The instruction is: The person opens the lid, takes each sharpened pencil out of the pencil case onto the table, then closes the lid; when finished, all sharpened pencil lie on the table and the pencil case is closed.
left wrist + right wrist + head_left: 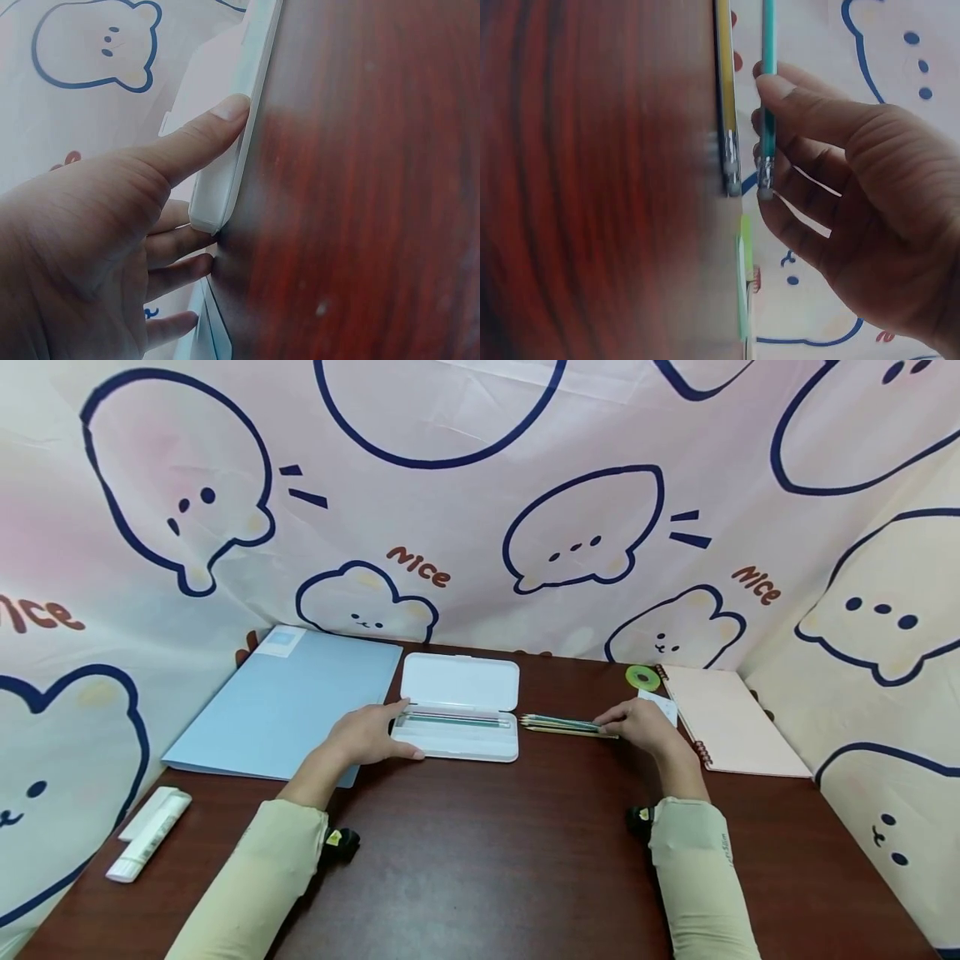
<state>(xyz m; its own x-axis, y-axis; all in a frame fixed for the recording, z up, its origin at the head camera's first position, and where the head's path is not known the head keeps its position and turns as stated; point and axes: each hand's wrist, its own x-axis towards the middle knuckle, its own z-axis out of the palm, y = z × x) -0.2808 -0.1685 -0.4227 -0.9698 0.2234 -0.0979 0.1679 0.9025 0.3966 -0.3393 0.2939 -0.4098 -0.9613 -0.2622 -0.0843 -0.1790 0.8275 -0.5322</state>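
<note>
Pinching a green pencil (769,37) near its eraser end to the right of the open white case (468,748), the right hand (643,724) seemed to be at the loading step, which called next for a level leftward carry while the left hand (366,734) gripped the case's end.

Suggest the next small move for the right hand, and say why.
Probably carry the green pencil left into the white case: the right hand pinches it near the eraser end, the case stands open with its lid back, the left hand holds it at one end, and slim items lie inside.
</note>
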